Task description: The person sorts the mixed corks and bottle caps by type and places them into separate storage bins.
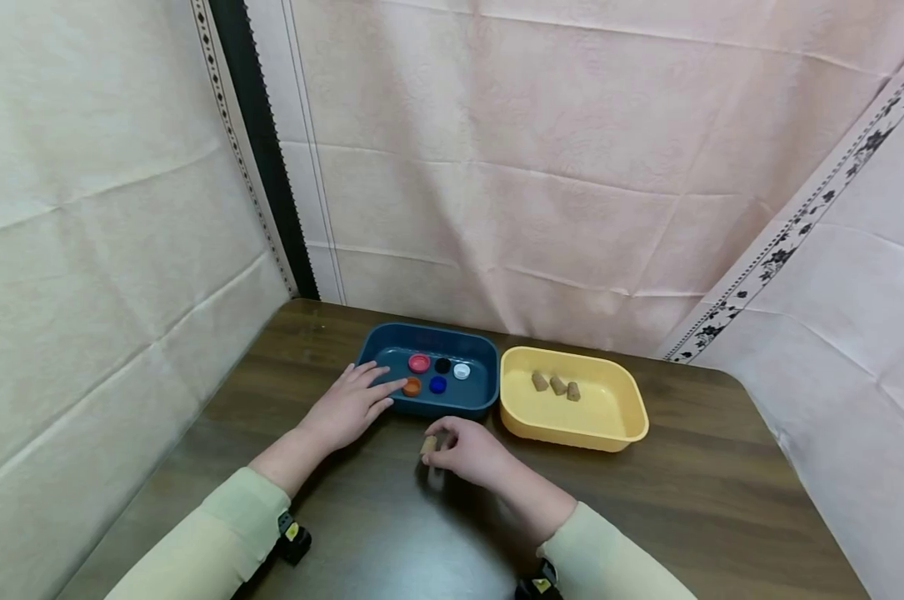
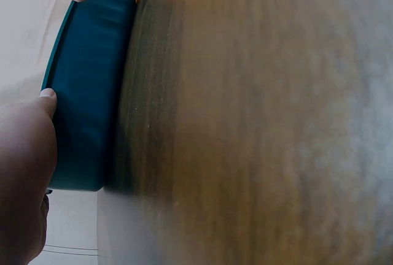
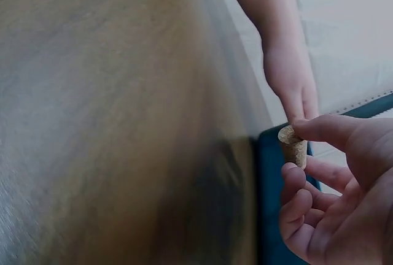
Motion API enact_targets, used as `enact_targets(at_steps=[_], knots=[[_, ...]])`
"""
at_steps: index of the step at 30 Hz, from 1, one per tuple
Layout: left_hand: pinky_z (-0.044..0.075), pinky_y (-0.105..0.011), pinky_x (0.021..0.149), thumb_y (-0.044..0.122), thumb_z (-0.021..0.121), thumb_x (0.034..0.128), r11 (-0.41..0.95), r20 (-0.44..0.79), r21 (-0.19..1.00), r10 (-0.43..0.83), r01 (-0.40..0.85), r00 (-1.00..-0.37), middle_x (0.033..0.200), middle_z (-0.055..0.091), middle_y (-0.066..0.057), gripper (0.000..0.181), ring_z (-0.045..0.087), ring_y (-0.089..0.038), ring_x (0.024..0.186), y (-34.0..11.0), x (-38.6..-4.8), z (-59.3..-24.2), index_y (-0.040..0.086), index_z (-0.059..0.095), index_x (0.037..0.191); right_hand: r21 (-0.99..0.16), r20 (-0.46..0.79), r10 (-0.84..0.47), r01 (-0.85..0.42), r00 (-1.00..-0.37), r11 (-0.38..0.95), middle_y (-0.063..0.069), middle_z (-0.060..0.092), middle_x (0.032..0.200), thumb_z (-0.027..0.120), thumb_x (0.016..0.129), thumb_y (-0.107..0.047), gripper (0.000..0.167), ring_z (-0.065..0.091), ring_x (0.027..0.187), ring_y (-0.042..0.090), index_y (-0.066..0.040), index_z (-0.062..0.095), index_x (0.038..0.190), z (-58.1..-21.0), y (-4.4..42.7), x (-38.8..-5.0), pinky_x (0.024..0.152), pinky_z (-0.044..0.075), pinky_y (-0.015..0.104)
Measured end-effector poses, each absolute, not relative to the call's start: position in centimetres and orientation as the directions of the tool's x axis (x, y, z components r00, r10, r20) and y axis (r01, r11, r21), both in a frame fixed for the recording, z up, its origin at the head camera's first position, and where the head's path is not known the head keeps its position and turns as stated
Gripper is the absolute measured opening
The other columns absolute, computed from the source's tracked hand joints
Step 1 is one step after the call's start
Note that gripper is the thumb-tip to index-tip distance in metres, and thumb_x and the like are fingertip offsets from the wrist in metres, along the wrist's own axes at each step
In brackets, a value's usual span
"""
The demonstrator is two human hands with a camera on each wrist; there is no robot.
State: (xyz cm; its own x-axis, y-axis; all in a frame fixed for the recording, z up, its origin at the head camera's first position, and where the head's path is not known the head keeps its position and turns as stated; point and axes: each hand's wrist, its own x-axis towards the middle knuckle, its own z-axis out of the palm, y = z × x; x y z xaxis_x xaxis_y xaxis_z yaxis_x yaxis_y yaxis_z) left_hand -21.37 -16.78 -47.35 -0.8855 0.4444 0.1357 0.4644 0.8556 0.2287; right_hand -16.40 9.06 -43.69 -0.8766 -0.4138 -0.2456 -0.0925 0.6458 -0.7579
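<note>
My right hand (image 1: 468,452) pinches a tapered cork (image 1: 428,445) between thumb and fingers, above the table in front of the blue tray (image 1: 480,390). The right wrist view shows the cork's speckled round end (image 3: 287,134) beside the thumb. My left hand (image 1: 349,408) lies spread over that tray's left side, its thumb (image 2: 48,96) at the rim. A left finger reaches the orange cap (image 1: 412,386); whether it touches is unclear. Also in the tray are a pink cap (image 1: 419,362), a black cap (image 1: 442,366), a white cap (image 1: 461,372) and a dark blue cap (image 1: 437,385).
Right beside the blue tray stands a yellow tray (image 1: 616,417) with three corks (image 1: 558,385) inside. Both rest on a dark wooden table (image 1: 691,483), near its back edge. Pale cloth (image 1: 556,167) hangs behind and at both sides.
</note>
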Motion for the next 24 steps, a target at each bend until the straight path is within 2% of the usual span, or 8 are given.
enact_targets(at_steps=[11, 15, 19, 24], knots=[[0.014, -0.056, 0.119, 0.047, 0.041, 0.1051, 0.854, 0.128, 0.23, 0.449, 0.467, -0.884, 0.156, 0.04, -0.006, 0.045, 0.026, -0.032, 0.147, -16.9, -21.4, -47.5, 0.039, 0.043, 0.15, -0.791, -0.264, -0.441, -0.069, -0.858, 0.608, 0.006, 0.063, 0.088, 0.075, 0.089, -0.036, 0.039, 0.059, 0.072, 0.022, -0.016, 0.066, 0.121, -41.2, 12.0, -17.3, 0.064, 0.052, 0.033], [0.014, -0.056, 0.119, 0.047, 0.041, 0.1051, 0.851, 0.132, 0.224, 0.456, 0.475, -0.88, 0.155, 0.041, -0.006, 0.046, 0.027, -0.032, 0.147, -16.9, -21.5, -47.5, 0.038, 0.043, 0.15, -0.805, -0.301, -0.466, -0.04, -0.832, 0.592, 0.015, 0.063, 0.089, 0.077, 0.087, -0.037, 0.037, 0.059, 0.067, 0.026, -0.018, 0.067, 0.118, -40.0, 14.2, -18.2, 0.058, 0.05, 0.03], [0.014, -0.056, 0.119, 0.046, 0.042, 0.1051, 0.847, 0.132, 0.23, 0.461, 0.48, -0.877, 0.156, 0.04, -0.006, 0.046, 0.026, -0.032, 0.147, -16.9, -21.4, -47.3, 0.038, 0.043, 0.15, -0.82, -0.367, -0.473, 0.037, -0.801, 0.572, 0.015, 0.062, 0.087, 0.076, 0.088, -0.036, 0.039, 0.058, 0.068, 0.028, -0.015, 0.068, 0.119, -38.4, 16.6, -19.2, 0.056, 0.047, 0.028], [0.013, -0.056, 0.119, 0.045, 0.043, 0.1049, 0.847, 0.13, 0.233, 0.461, 0.478, -0.878, 0.156, 0.04, -0.006, 0.046, 0.025, -0.032, 0.147, -17.0, -21.4, -47.1, 0.037, 0.044, 0.15, -0.805, -0.469, -0.421, 0.18, -0.776, 0.566, 0.015, 0.064, 0.094, 0.074, 0.09, -0.029, 0.04, 0.056, 0.07, 0.022, -0.01, 0.064, 0.124, -36.9, 19.4, -20.8, 0.06, 0.047, 0.028]])
